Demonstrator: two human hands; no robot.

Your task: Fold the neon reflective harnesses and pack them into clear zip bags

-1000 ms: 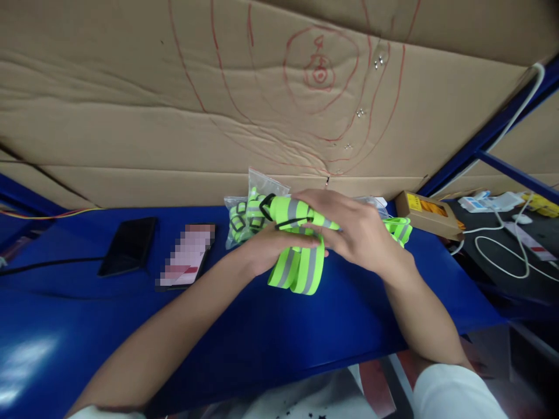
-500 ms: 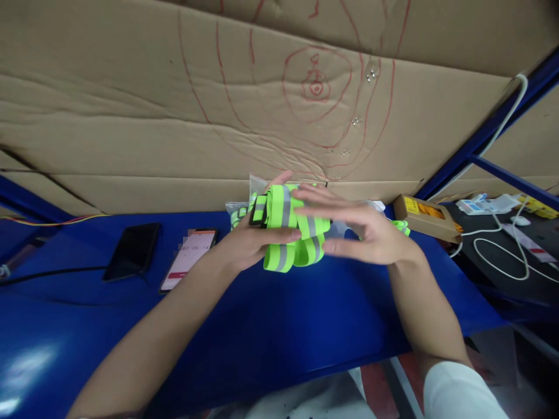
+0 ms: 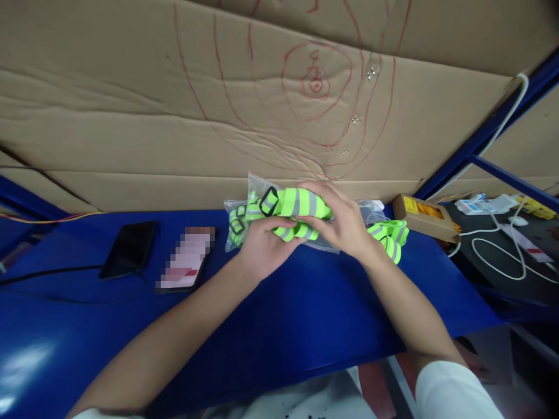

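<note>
A folded neon-green reflective strap (image 3: pixel 301 203) with grey stripes and a black buckle is between my two hands, above the blue table. My left hand (image 3: pixel 267 244) grips it from below and the left, thumb along the strap. From the right, my right hand (image 3: pixel 343 218) closes round its other end, fingers over the top. Behind them lies a clear zip bag (image 3: pixel 258 185) with more green straps (image 3: pixel 238 224) and black buckles at its left. Another loose green strap (image 3: pixel 391 235) lies right of my right hand. Parts of the held strap are hidden by my fingers.
On the blue table (image 3: pixel 305 326), a phone (image 3: pixel 187 259) and a black device (image 3: pixel 130 249) with a cable lie at left. A cardboard box (image 3: pixel 425 218) stands at right, near white cables (image 3: pixel 498 238). A cardboard wall (image 3: pixel 131 145) with red rings rises behind.
My right hand has gone from spread fingers beside the strap to gripping it. The strap has been lowered and turned, its hanging loops gathered in. More of the bag and right-hand strap shows.
</note>
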